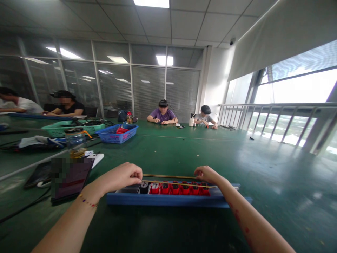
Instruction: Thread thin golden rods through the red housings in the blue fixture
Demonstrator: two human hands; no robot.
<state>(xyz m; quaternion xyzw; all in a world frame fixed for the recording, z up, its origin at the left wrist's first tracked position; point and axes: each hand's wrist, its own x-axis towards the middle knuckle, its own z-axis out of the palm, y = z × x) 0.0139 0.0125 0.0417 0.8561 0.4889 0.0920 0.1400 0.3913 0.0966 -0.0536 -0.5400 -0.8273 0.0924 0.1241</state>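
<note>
A long blue channel-shaped tray (168, 201) lies crosswise on the table in front of me. Along its middle sits a row of red blocks with black tops (175, 189), with a black and white piece (144, 187) at the row's left end. Two thin yellow strips (168, 176) stretch above it between my hands. At the left, my left hand (133, 174) is closed with its fingertips pinching the strips' ends. Over the tray's right part, my right hand (206, 174) is closed on the far strip; the near strip's right end passes below it.
Left of the tray are a dark tablet (71, 181), a lidded jar (76, 142), a blue basket (117, 134) with something red inside, and a green basket (59, 129). Several people (163, 115) sit around the green table (210, 151). A railing (268, 121) runs along the window.
</note>
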